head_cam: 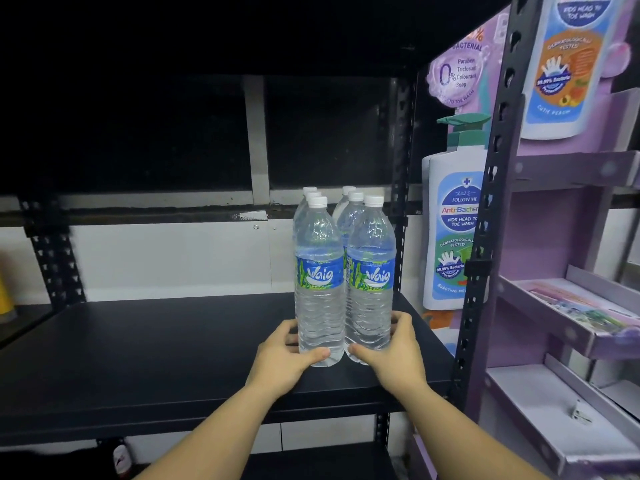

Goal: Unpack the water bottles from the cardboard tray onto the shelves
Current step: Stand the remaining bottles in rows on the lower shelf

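A black metal shelving unit [194, 344] fills most of the view, its wide dark shelf board bare except at the right end. To its right stands a purple cardboard display stand [568, 306] with stepped trays, and a large printed cut-out of a white pump bottle [450, 233] with a green top is fixed beside the black slotted upright [485, 216].

Both forearms reach forward from the bottom edge, rising toward the middle of the shelf and converging slightly, wrists straight and palms turned inward toward each other.

Six water bottles [341, 271] stand upright on the shelf board near its right end, packed close in two rows of three running front to back, all with white caps and blue-green labels. The front pair sit side by side and touch.

The left hand [282, 358] is cupped around the base of the front left bottle [318, 282]: the thumb lies across the front of the lower body, and the fingers curl around its left side. The right hand [394, 351] mirrors it on the front right bottle [370, 278], thumb across the front near the base, fingers wrapped around the right side. Each hand is half closed, pressed against the plastic in a loose grip rather than a fist. Both bottle bases rest on the shelf board.
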`<act>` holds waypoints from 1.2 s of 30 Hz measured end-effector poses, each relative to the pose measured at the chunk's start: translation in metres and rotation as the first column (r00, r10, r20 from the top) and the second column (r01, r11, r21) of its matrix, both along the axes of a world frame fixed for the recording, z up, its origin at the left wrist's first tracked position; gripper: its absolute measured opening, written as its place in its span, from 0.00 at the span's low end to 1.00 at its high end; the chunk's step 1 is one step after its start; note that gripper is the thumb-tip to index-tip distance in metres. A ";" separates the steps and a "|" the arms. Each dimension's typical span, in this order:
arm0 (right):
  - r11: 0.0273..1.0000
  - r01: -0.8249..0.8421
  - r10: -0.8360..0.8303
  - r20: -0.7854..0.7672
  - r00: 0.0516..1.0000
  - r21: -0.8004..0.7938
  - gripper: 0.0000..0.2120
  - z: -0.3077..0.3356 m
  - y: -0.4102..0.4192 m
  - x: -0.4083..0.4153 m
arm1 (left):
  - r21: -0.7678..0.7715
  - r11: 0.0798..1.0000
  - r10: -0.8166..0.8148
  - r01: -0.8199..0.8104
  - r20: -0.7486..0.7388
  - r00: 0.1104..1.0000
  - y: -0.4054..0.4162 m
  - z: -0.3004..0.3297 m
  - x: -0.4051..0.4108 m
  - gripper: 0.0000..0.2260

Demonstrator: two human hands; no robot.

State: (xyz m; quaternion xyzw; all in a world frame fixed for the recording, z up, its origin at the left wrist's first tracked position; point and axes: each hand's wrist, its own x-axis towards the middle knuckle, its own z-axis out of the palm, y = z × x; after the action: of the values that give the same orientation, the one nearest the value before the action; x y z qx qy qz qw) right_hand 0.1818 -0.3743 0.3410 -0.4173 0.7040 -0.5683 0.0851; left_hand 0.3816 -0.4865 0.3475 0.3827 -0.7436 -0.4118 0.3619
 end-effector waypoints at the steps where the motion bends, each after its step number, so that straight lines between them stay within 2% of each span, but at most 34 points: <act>1: 1.000 0.001 -0.001 -0.001 1.000 0.000 0.42 -0.001 0.000 -0.001 | -0.004 1.000 -0.003 0.003 0.009 1.000 0.000 -0.001 -0.001 0.29; 6: 0.999 -0.032 0.032 -0.011 0.999 -0.009 0.42 -0.004 0.000 -0.006 | -0.074 0.997 0.003 0.004 0.097 0.995 0.001 -0.006 -0.003 0.30; 11: 0.999 -0.032 0.031 -0.032 0.999 -0.013 0.40 -0.006 -0.001 -0.010 | -0.082 0.997 0.016 -0.008 0.096 0.995 0.005 -0.004 -0.002 0.30; 21: 0.999 -0.016 0.018 -0.066 0.998 0.034 0.43 -0.009 -0.007 -0.010 | -0.086 0.996 0.032 -0.023 0.098 0.995 0.000 -0.006 -0.005 0.35; 25: 0.999 -0.019 0.022 -0.072 0.997 0.043 0.42 -0.009 -0.007 -0.009 | -0.086 0.996 0.012 -0.005 0.075 0.997 0.001 -0.005 -0.003 0.39; 36: 0.998 -0.010 0.017 -0.115 0.993 0.060 0.37 -0.015 -0.009 -0.012 | -0.133 0.991 0.028 -0.012 0.115 0.993 0.004 -0.004 -0.003 0.38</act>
State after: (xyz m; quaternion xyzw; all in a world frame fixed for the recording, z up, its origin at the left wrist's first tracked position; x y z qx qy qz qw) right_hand 0.1696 -0.3829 0.3263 -0.4513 0.7215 -0.5216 0.0605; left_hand 0.3786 -0.4824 0.3440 0.3888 -0.7853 -0.3350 0.3463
